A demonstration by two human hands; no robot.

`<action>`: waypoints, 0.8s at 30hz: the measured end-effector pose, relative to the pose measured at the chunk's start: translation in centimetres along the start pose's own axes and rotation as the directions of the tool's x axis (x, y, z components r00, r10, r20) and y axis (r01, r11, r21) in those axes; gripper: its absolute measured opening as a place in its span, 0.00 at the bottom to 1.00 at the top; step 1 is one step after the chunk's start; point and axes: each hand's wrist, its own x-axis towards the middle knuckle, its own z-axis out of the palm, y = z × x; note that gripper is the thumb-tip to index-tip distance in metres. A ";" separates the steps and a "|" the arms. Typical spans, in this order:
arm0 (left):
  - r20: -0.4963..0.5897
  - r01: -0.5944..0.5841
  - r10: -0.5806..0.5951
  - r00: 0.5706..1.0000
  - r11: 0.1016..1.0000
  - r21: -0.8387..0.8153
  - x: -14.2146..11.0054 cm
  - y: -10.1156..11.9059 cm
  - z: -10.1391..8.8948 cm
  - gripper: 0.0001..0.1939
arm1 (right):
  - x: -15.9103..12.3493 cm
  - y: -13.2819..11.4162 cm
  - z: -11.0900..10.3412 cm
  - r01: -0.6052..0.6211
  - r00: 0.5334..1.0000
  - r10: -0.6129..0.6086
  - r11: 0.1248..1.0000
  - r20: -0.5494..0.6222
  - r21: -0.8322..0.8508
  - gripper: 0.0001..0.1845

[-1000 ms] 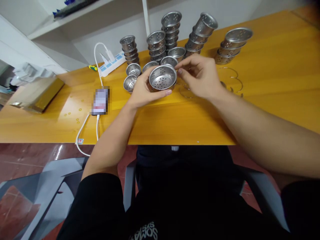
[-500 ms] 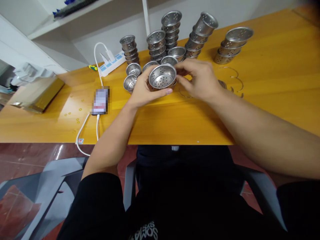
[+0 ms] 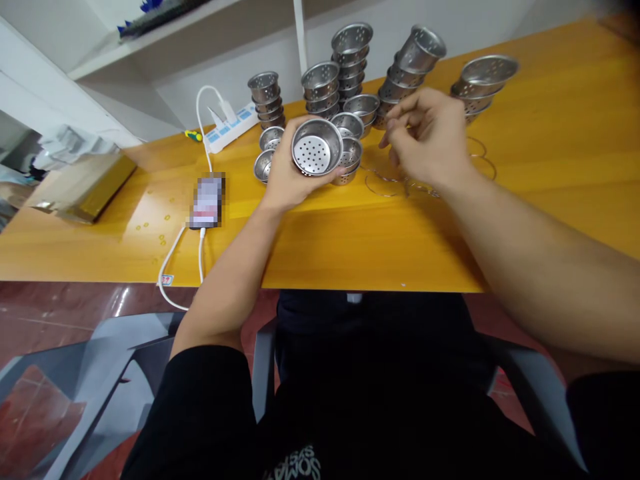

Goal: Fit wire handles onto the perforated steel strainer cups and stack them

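Note:
My left hand [image 3: 287, 170] is wrapped round a metal strainer cup [image 3: 314, 148] with a perforated base, its open mouth tipped toward me. My right hand [image 3: 427, 137] hovers to the right, apart from the cup, with its fingers loosely bent and slightly apart; I see nothing in them. Below it, several thin wire loops [image 3: 383, 185] lie on the table. Directly behind the held cup stands a short stack of strainer cups [image 3: 350, 160]. Two more cups, one of them this left cup [image 3: 263, 167], are partly covered by my left hand.
Taller stacks of strainer cups [image 3: 351, 50] stand along the back, one leaning stack [image 3: 417, 57] among them. Another stack [image 3: 483, 80] is at the right. A power strip [image 3: 233, 128], a charging phone [image 3: 207, 202] and a cardboard box [image 3: 95, 190] occupy the left side.
My right hand has left the cup's rim and moved right, over the wire loops. The cup in my left hand has tipped more toward me, and the short stack behind it now shows.

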 end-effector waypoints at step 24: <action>0.108 -0.017 0.020 0.994 0.999 -0.028 -0.7 0.3 1.5 0.54 | -2.6 -3.1 0.8 0.215 0.965 -0.237 0.961 0.114 0.175 0.20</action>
